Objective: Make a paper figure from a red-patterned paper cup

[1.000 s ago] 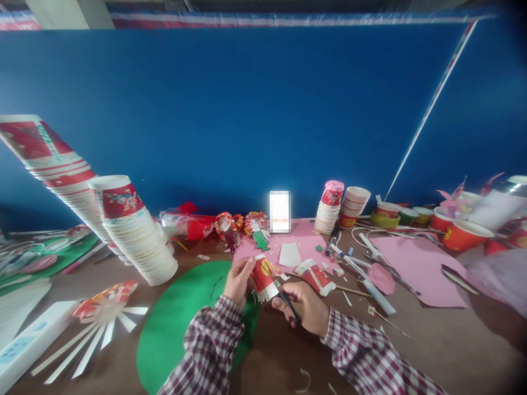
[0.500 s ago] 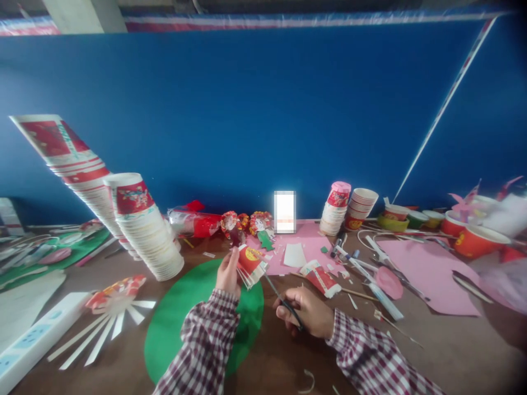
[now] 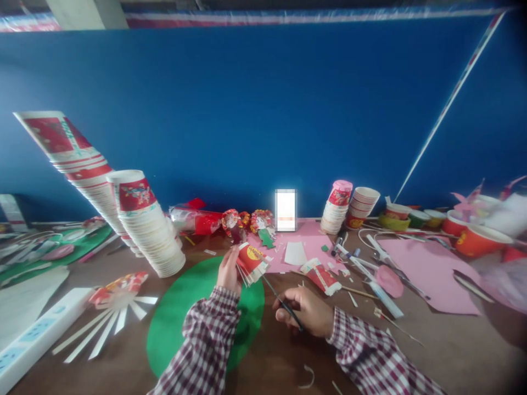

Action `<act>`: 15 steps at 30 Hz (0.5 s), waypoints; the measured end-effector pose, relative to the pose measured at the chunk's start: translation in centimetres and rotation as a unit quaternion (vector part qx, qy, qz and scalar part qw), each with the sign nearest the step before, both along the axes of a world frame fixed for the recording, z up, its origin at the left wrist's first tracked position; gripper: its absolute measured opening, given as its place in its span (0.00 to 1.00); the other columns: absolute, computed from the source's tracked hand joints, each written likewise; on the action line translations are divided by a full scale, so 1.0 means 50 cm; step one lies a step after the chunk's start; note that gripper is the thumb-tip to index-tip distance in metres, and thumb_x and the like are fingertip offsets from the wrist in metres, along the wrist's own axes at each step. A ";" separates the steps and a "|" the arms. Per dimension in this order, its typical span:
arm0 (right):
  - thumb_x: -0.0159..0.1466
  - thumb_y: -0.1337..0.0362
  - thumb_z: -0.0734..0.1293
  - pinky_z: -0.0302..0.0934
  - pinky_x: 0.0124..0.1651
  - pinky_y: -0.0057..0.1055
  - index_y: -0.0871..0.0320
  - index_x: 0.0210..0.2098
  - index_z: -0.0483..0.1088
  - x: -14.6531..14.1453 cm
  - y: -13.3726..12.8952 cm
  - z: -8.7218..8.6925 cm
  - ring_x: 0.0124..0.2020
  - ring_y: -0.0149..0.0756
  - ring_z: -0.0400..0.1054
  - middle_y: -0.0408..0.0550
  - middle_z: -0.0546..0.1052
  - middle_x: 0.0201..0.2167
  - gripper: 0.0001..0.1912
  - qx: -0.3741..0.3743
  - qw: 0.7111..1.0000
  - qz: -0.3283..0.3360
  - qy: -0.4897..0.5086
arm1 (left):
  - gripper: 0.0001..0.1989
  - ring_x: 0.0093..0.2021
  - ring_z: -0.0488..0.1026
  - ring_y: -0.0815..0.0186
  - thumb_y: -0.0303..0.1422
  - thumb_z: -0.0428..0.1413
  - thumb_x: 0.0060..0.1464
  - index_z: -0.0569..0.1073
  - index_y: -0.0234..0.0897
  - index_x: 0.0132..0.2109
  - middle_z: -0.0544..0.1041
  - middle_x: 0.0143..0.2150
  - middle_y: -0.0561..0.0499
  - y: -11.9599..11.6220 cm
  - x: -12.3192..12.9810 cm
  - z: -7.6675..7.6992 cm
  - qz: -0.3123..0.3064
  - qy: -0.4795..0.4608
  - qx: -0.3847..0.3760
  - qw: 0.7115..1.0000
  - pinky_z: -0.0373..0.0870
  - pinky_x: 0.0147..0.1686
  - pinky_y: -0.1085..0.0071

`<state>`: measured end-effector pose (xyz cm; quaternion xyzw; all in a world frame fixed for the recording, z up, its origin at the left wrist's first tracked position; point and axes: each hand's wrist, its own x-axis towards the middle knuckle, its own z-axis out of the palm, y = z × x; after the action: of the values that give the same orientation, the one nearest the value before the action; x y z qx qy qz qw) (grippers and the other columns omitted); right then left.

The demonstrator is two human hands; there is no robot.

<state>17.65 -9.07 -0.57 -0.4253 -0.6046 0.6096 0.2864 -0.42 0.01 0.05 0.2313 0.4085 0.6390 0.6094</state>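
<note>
My left hand (image 3: 229, 274) grips a red-and-white paper cup (image 3: 252, 262), tilted, its side slit into several narrow strips. My right hand (image 3: 305, 311) is closed around the dark handles of a pair of scissors (image 3: 283, 303). The scissors' blades reach up to the right-hand edge of the cup, though whether paper lies between them is too small to tell. Below the left hand lies a round green sheet (image 3: 177, 323). A cut-up red-and-white paper cup piece (image 3: 321, 276) rests on the table just beyond the right hand.
Tall stacks of paper cups (image 3: 150, 230) lean at the left, near a cup cut into splayed strips (image 3: 119, 307) and a white power strip (image 3: 39, 334). Shorter cup stacks (image 3: 336, 208) stand at the back. Pink sheets (image 3: 428, 274), pens and a craft knife (image 3: 381, 293) lie at right.
The scissor blades have shifted slightly against the cup's edge. Both hands keep nearly the same place and hold. The whole view has moved a little.
</note>
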 end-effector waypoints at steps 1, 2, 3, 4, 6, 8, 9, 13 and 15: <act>0.51 0.53 0.69 0.59 0.19 0.21 0.63 0.38 0.68 0.000 0.000 0.001 0.17 0.24 0.62 0.41 0.69 0.20 0.22 -0.001 1.000 -0.001 0.002 | 0.14 0.26 0.74 0.68 0.35 0.58 0.46 0.71 0.34 0.40 0.77 0.31 0.50 -0.002 0.002 0.001 -0.002 -0.001 -0.002 1.000 0.72 0.31 0.70; 0.51 0.53 0.69 0.59 0.19 0.21 0.63 0.38 0.68 0.000 0.001 0.003 0.17 0.24 0.62 0.41 0.68 0.20 0.22 -0.001 1.000 -0.001 0.003 | 0.13 0.26 0.74 0.68 0.35 0.58 0.45 0.71 0.34 0.40 0.77 0.30 0.50 -0.004 0.004 0.001 -0.003 -0.003 -0.004 1.000 0.72 0.31 0.71; 0.51 0.53 0.69 0.59 0.19 0.21 0.63 0.38 0.69 0.000 0.001 0.004 0.17 0.25 0.62 0.41 0.68 0.19 0.22 -0.001 1.000 -0.002 0.001 | 0.13 0.26 0.73 0.69 0.35 0.58 0.45 0.71 0.34 0.39 0.77 0.30 0.50 -0.006 0.006 0.002 -0.004 -0.006 -0.005 1.000 0.72 0.30 0.71; 0.51 0.53 0.69 0.59 0.19 0.21 0.63 0.38 0.69 0.001 0.001 0.005 0.17 0.25 0.62 0.40 0.68 0.19 0.22 0.001 1.000 -0.002 0.000 | 0.13 0.26 0.73 0.69 0.35 0.59 0.45 0.71 0.34 0.39 0.77 0.31 0.50 -0.007 0.009 0.002 -0.005 -0.009 -0.005 1.000 0.72 0.30 0.71; 0.51 0.53 0.69 0.59 0.19 0.21 0.63 0.38 0.68 0.001 0.002 0.006 0.18 0.26 0.63 0.41 0.68 0.19 0.22 0.003 1.000 -0.003 -0.001 | 0.13 0.27 0.74 0.68 0.34 0.59 0.44 0.71 0.34 0.39 0.77 0.31 0.50 -0.010 0.014 0.001 -0.007 -0.014 -0.001 1.000 0.72 0.30 0.71; 0.50 0.52 0.69 0.59 0.19 0.21 0.62 0.38 0.68 0.002 0.002 0.005 0.18 0.26 0.63 0.41 0.68 0.20 0.22 0.005 1.000 -0.004 -0.001 | 0.13 0.28 0.74 0.67 0.34 0.59 0.43 0.71 0.35 0.39 0.77 0.32 0.50 -0.012 0.018 0.000 -0.013 -0.016 0.000 1.000 0.71 0.31 0.71; 0.50 0.52 0.69 0.59 0.19 0.21 0.62 0.38 0.68 0.002 0.002 0.004 0.18 0.26 0.63 0.41 0.68 0.20 0.22 0.006 1.000 -0.006 -0.002 | 0.13 0.29 0.74 0.67 0.35 0.59 0.43 0.71 0.35 0.38 0.77 0.32 0.50 -0.012 0.019 0.000 -0.016 -0.014 -0.001 1.000 0.71 0.31 0.71; 0.51 0.51 0.68 0.58 0.18 0.21 0.62 0.39 0.68 0.005 0.003 -0.001 0.17 0.25 0.62 0.41 0.68 0.19 0.23 0.011 1.000 -0.009 -0.011 | 0.14 0.29 0.74 0.67 0.36 0.60 0.43 0.72 0.34 0.38 0.77 0.32 0.49 -0.015 0.022 -0.001 -0.022 -0.005 0.002 1.000 0.71 0.31 0.71; 0.51 0.51 0.68 0.57 0.18 0.20 0.62 0.39 0.68 0.005 0.003 -0.002 0.17 0.25 0.62 0.41 0.68 0.18 0.22 0.013 1.000 -0.007 -0.012 | 0.14 0.30 0.74 0.66 0.35 0.60 0.43 0.72 0.34 0.38 0.77 0.33 0.49 -0.014 0.022 -0.001 -0.021 -0.005 0.005 1.000 0.71 0.30 0.71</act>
<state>17.91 -8.90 -0.66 -0.4332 -0.6132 0.5940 0.2889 0.69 -0.71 -0.03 0.2395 0.3969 0.6293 0.6238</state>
